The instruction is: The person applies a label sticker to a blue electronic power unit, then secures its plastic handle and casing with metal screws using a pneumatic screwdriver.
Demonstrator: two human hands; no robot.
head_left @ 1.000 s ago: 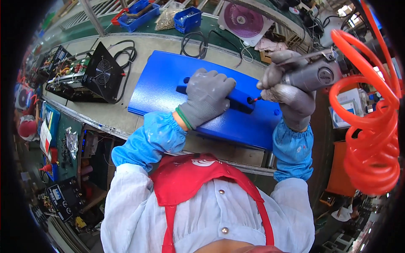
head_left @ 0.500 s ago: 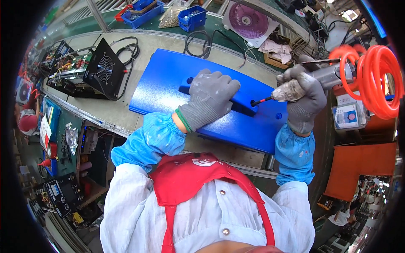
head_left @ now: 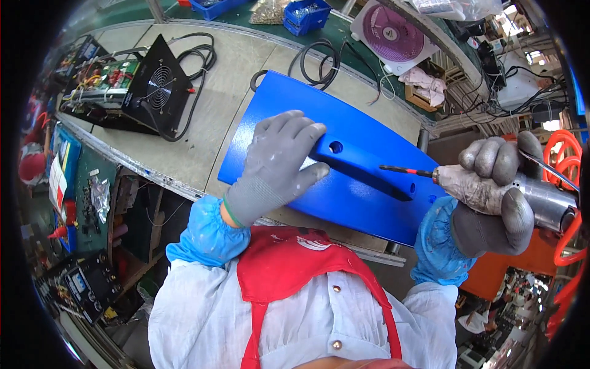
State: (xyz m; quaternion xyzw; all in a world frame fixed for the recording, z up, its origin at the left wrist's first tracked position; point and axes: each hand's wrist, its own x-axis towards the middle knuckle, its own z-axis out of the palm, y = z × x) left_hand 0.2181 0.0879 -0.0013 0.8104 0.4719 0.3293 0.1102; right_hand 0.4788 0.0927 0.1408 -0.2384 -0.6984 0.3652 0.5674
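Driver [head_left: 461, 184] aimed left across cover [head_left: 350, 212]

Blue cover lies on bench [head_left: 246, 52], long axis upper left to lower right, handle [head_left: 362, 163] along the same line. Driver sits at cover's right side, near level, butt slightly low to the right; bit [head_left: 399, 169] ends over handle in this view. Right hand [head_left: 495, 224]: fingers clamped round driver. Left hand [head_left: 276, 160] over cover's left end, fingers side by side, thumb apart. White mark on red apron [head_left: 289, 264], too small to read
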